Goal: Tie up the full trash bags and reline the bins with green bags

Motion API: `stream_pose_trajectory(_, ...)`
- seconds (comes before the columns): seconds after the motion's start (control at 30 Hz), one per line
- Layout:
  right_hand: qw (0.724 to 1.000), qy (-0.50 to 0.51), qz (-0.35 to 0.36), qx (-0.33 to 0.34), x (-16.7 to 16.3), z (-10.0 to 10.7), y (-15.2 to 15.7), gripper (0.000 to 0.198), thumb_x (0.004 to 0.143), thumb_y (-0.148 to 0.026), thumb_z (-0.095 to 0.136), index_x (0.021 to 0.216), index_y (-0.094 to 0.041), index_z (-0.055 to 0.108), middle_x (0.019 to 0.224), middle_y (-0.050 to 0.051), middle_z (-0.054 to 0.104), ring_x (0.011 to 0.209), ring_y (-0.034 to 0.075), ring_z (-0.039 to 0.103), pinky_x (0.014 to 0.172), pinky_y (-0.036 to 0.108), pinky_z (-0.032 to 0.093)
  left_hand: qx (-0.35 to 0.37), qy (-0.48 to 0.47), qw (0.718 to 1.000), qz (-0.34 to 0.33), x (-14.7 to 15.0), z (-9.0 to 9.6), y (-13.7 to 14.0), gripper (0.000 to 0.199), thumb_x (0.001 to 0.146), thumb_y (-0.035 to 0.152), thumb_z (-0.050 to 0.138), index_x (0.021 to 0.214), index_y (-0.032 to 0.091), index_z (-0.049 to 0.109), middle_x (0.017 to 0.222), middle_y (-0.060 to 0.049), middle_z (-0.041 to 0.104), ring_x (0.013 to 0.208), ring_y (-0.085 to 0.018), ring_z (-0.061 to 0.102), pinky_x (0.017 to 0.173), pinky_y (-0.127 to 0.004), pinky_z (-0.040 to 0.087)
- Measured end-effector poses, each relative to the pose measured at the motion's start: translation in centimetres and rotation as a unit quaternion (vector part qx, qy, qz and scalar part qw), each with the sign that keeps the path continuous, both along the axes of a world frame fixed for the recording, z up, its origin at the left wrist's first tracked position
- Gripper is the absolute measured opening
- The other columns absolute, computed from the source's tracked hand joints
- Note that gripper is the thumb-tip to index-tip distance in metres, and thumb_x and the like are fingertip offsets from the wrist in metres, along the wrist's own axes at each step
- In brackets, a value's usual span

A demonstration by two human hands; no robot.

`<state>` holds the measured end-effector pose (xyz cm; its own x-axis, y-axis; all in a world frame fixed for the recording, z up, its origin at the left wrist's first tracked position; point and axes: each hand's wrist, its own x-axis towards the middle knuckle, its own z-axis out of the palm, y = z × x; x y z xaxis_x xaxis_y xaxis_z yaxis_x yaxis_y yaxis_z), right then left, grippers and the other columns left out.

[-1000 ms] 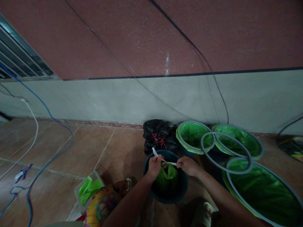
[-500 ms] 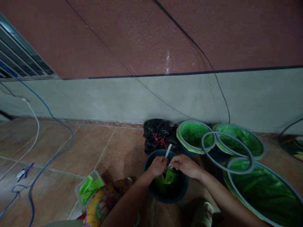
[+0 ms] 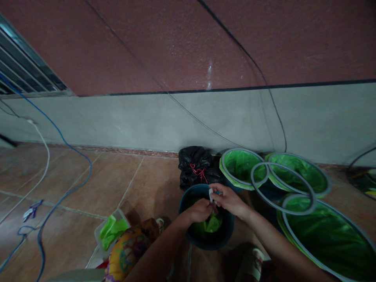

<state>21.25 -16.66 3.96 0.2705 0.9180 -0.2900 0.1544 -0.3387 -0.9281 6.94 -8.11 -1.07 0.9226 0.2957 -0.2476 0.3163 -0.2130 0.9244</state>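
Observation:
Both hands meet over a dark blue-green bucket [image 3: 205, 246] between my feet. My left hand [image 3: 200, 210] is closed at the gathered top of a green plastic bag [image 3: 214, 223], which hangs down inside the bucket. My right hand [image 3: 226, 197] pinches a short white strip [image 3: 210, 194] standing up beside the left fingertips. The fingers of the two hands nearly touch, and the exact place where strip and bag meet is hidden by them.
Black tied bags [image 3: 194, 166] rest against the wall behind the bucket. At right stand several green-lined bins [image 3: 331, 235], with a loose grey ring [image 3: 282, 211] across them. Left lie a clear box [image 3: 101, 239] with green plastic, scissors-like clippers [image 3: 31, 210] and a blue cable [image 3: 63, 199].
My right hand has moved up and slightly left, to the upper part of the white strip. My left hand has shifted a little lower and right. The strip now stands more upright.

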Motion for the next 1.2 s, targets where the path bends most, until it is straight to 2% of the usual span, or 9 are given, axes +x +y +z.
stream_pose_trajectory(0.1, 0.998, -0.011, 0.062, -0.031, 0.3, -0.3, -0.3, 0.046, 0.083, -0.049, 0.053, 0.115, -0.016, 0.059, 0.081, 0.001, 0.065, 0.051, 0.010, 0.053, 0.049, 0.025, 0.041, -0.051, -0.002, 0.999, 0.007, 0.2, -0.2, 0.3, 0.036, 0.093, 0.036, 0.042, 0.078, 0.016, 0.068, 0.064, 0.002, 0.056, 0.058, -0.011, 0.046, 0.061, -0.023, 0.037)
stream_pose_trajectory(0.2, 0.989, -0.074, 0.121, -0.046, 0.9, -0.8, -0.7, 0.033, 0.084, -0.046, 0.052, 0.092, -0.018, 0.068, 0.073, 0.002, 0.067, 0.058, 0.013, 0.057, 0.053, 0.026, 0.042, -0.110, 0.020, 0.992, 0.053, 0.3, -0.5, 0.6, 0.036, 0.090, 0.043, 0.047, 0.072, 0.016, 0.065, 0.056, 0.004, 0.050, 0.053, -0.010, 0.042, 0.056, -0.023, 0.033)
stream_pose_trajectory(0.27, 0.982, -0.146, 0.116, -0.036, 1.4, -1.0, -0.8, 0.026, 0.082, -0.040, 0.054, 0.076, -0.020, 0.070, 0.071, 0.003, 0.069, 0.064, 0.015, 0.059, 0.059, 0.027, 0.042, -0.143, 0.027, 0.984, 0.106, 0.3, -0.6, 0.6, 0.037, 0.087, 0.045, 0.050, 0.069, 0.016, 0.063, 0.055, 0.003, 0.051, 0.052, -0.010, 0.044, 0.056, -0.024, 0.034)
stream_pose_trajectory(0.33, 0.976, -0.191, 0.102, -0.032, 1.8, -1.0, -0.8, 0.024, 0.080, -0.036, 0.056, 0.070, -0.021, 0.071, 0.068, 0.002, 0.069, 0.067, 0.016, 0.059, 0.063, 0.028, 0.041, -0.173, 0.014, 0.973, 0.152, 0.3, -0.4, 0.6, 0.032, 0.083, 0.043, 0.055, 0.070, 0.015, 0.066, 0.059, 0.001, 0.057, 0.054, -0.011, 0.049, 0.058, -0.025, 0.037)
stream_pose_trajectory(0.53, 0.981, -0.152, 0.109, -0.054, 2.0, -1.2, -1.0, 0.023, 0.079, -0.036, 0.057, 0.070, -0.020, 0.070, 0.061, 0.000, 0.062, 0.060, 0.014, 0.053, 0.057, 0.027, 0.036, -0.232, -0.038, 0.946, 0.223, 0.4, 0.9, 0.6, 0.022, 0.058, 0.030, 0.076, 0.072, 0.013, 0.074, 0.064, 0.000, 0.065, 0.062, -0.013, 0.056, 0.068, -0.028, 0.045)
stream_pose_trajectory(0.63, 0.980, -0.139, 0.123, -0.078, 1.8, -1.4, -1.1, 0.020, 0.078, -0.033, 0.057, 0.070, -0.020, 0.070, 0.059, -0.001, 0.059, 0.056, 0.013, 0.050, 0.054, 0.026, 0.034, -0.203, -0.036, 0.951, 0.229, 0.4, 1.3, 0.7, 0.018, 0.055, 0.025, 0.076, 0.069, 0.014, 0.074, 0.064, 0.000, 0.067, 0.064, -0.014, 0.057, 0.069, -0.028, 0.046)
stream_pose_trajectory(0.77, 0.972, -0.180, 0.120, -0.094, 1.8, -1.7, -1.0, 0.015, 0.075, -0.029, 0.060, 0.067, -0.020, 0.068, 0.059, -0.002, 0.060, 0.057, 0.013, 0.051, 0.056, 0.027, 0.034, -0.120, -0.010, 0.974, 0.193, 0.4, 1.4, 0.7, 0.010, 0.058, 0.017, 0.069, 0.067, 0.015, 0.072, 0.062, 0.003, 0.065, 0.062, -0.012, 0.055, 0.067, -0.025, 0.045)
stream_pose_trajectory(1.0, 0.976, -0.189, 0.105, -0.028, 1.6, -3.0, -0.6, 0.021, 0.079, -0.022, 0.051, 0.088, -0.021, 0.070, 0.092, 0.006, 0.074, 0.088, 0.020, 0.066, 0.080, 0.031, 0.044, -0.040, -0.081, 0.981, 0.173, 0.5, 0.8, 0.5, 0.015, 0.065, 0.007, 0.057, 0.072, 0.016, 0.067, 0.070, 0.003, 0.062, 0.068, -0.011, 0.054, 0.071, -0.023, 0.044)
stream_pose_trajectory(1.2, 0.989, -0.125, 0.081, -0.004, 0.4, -3.3, 0.0, 0.016, 0.078, -0.022, 0.045, 0.073, -0.020, 0.060, 0.068, 0.000, 0.061, 0.065, 0.015, 0.055, 0.061, 0.026, 0.039, 0.052, -0.129, 0.967, 0.214, 0.6, 0.6, -0.4, 0.026, 0.064, -0.001, 0.049, 0.075, 0.017, 0.065, 0.078, 0.002, 0.063, 0.077, -0.012, 0.058, 0.079, -0.024, 0.046)
